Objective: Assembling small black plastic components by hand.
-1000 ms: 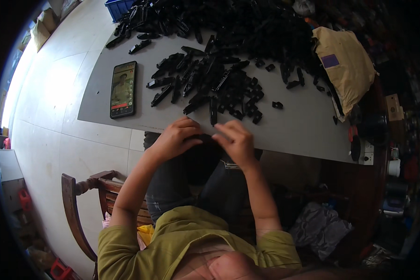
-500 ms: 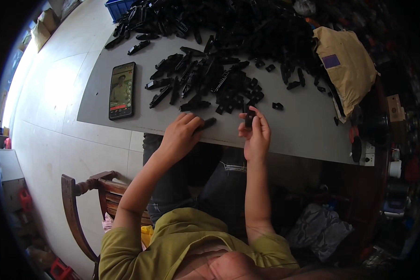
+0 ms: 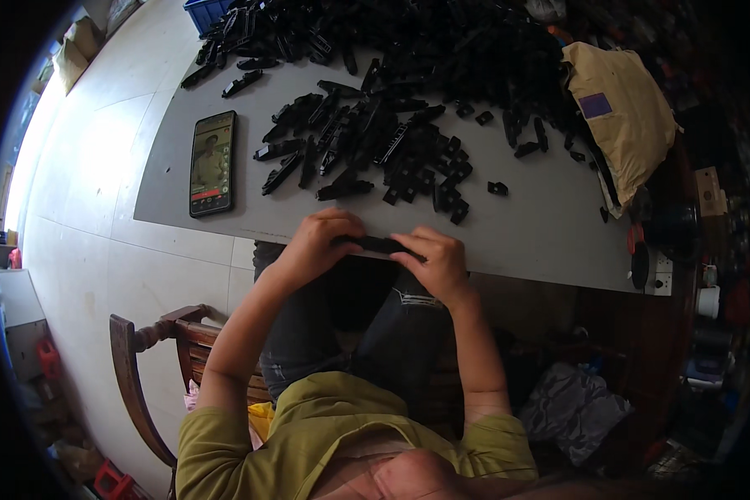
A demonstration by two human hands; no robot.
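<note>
A long black plastic part (image 3: 373,244) lies level between my two hands, just over the table's near edge. My left hand (image 3: 323,240) is closed round its left end, and my right hand (image 3: 436,255) pinches its right end. Whether a smaller piece sits in the right fingers is hidden. Just beyond my hands, several small square black pieces (image 3: 425,179) are clustered on the grey table (image 3: 267,218). Left of them spreads a loose group of long black parts (image 3: 333,142) like the held one.
A big heap of black parts (image 3: 442,50) covers the table's far side. A phone (image 3: 212,164) with a lit screen lies at the left. A tan sack (image 3: 625,117) and scissors-like red handles (image 3: 637,242) are at the right. A wooden chair (image 3: 133,375) stands lower left.
My right hand has come down and left from beside the small pieces and now grips the long part's right end. The small black piece it held up is no longer visible in it.
</note>
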